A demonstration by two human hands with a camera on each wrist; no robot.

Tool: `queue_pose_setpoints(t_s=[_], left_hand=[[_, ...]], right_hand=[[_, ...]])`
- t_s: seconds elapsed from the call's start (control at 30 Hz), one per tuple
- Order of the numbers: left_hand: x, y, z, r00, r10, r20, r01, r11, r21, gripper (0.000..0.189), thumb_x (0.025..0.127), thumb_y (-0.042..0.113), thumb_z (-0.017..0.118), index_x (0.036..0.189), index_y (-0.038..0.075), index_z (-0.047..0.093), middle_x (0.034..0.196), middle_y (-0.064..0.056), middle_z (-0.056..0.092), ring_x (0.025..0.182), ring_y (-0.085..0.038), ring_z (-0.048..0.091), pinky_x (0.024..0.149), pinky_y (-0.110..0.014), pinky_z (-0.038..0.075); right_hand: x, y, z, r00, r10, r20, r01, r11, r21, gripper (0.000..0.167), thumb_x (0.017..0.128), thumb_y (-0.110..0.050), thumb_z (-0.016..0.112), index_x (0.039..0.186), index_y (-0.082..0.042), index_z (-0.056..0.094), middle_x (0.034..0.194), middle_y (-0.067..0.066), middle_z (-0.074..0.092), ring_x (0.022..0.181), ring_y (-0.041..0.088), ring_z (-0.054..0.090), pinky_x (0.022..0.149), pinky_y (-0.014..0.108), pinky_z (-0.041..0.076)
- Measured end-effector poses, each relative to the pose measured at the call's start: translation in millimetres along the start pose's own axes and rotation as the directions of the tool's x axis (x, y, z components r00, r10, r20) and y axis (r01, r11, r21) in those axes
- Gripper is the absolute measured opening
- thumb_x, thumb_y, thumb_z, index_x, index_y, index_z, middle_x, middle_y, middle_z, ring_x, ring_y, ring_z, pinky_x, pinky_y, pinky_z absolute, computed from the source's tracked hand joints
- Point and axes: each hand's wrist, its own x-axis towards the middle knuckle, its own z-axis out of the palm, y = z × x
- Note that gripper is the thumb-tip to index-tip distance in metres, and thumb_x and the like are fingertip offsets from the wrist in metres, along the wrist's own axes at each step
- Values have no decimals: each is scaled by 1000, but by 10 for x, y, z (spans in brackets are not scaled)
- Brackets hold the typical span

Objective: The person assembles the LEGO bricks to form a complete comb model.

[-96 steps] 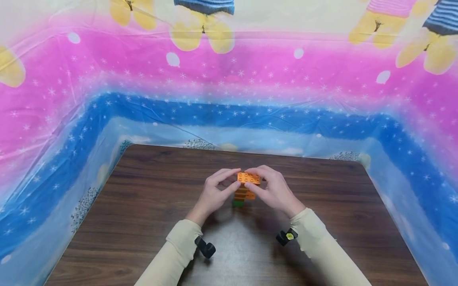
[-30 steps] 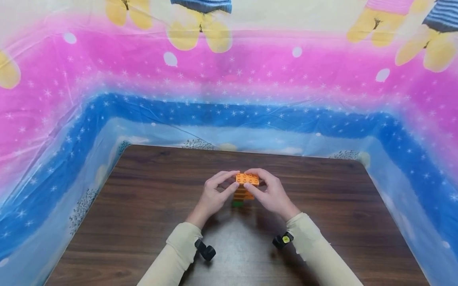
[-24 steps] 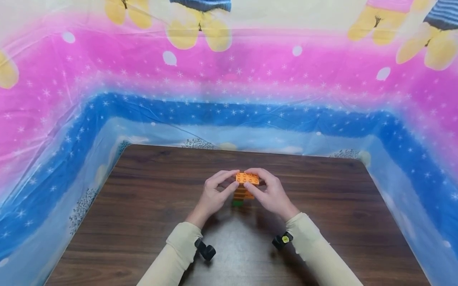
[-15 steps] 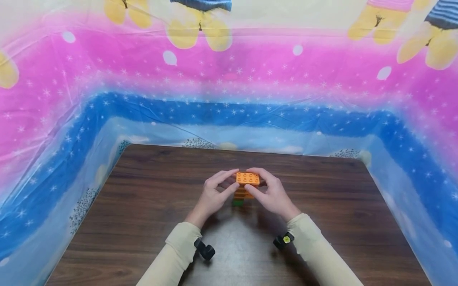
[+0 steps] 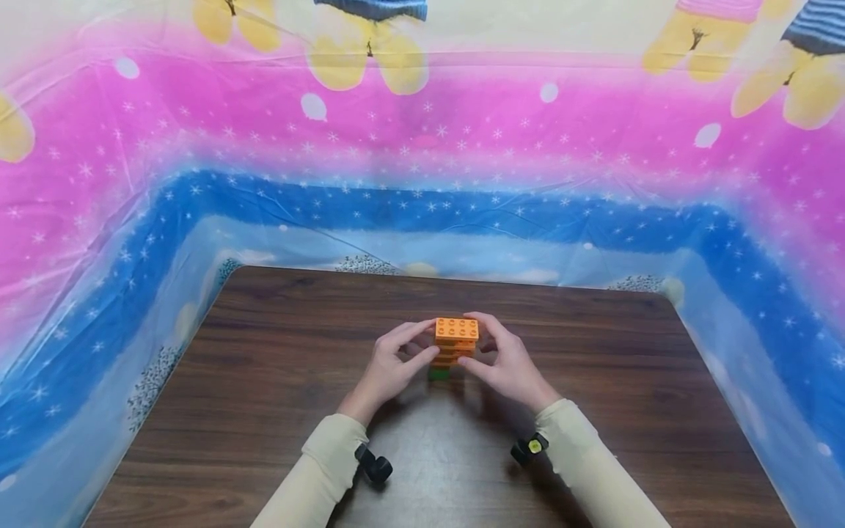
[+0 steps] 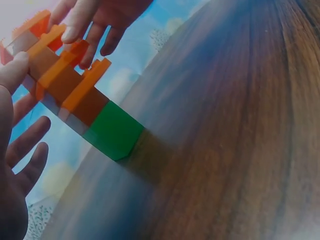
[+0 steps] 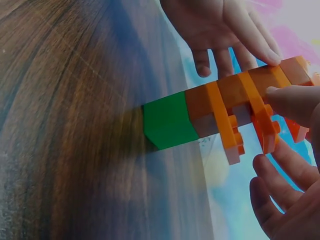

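Observation:
A tower of toy building bricks (image 5: pixel 457 328) stands upright on the table, topped by an orange piece with studs. The green block (image 7: pixel 170 120) is its base. Above that, brown bricks (image 6: pixel 57 75) alternate with orange plates (image 7: pixel 225 130) that jut out to one side. My left hand (image 5: pixel 394 363) grips the tower's left side near the top, thumb in front and index finger at the back corner. From the right, my right hand (image 5: pixel 505 359) holds it with the thumb on the front; its index finger reaches round behind. In both wrist views the lower fingers hang off the bricks.
The dark wood table (image 5: pixel 264 425) reaches back to a printed cloth (image 5: pixel 422 213) that hangs behind and along both sides. Small black cameras (image 5: pixel 375 466) are strapped at my wrists.
Both hands have slid down from the sides of the top orange piece onto the bricks below, the right one shifting slightly outward. The top studs show more fully now.

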Motion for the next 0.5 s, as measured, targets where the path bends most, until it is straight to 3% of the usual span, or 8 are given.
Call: queue_pose_setpoints(t_s=[0.2, 0.5], left_hand=[[-52, -66, 7, 999, -43, 31, 43, 999, 7, 48, 95, -2, 75, 141, 2, 65, 122, -16, 71, 98, -35, 71, 81, -52, 60], [-78, -421, 80, 997, -67, 38, 67, 998, 9, 54, 96, 1, 76, 147, 7, 61, 122, -15, 71, 99, -37, 70, 84, -60, 58]], right_hand=[[-18, 64, 8, 1000, 2, -1, -2, 1000, -28, 71, 91, -15, 85, 153, -18, 49, 136, -1, 65, 115, 20, 66, 93, 49, 58], [-30, 128, 17, 1000, 16, -19, -17, 999, -40, 69, 94, -17, 83, 152, -26, 48, 128, -4, 67, 112, 17, 66, 94, 47, 58]])
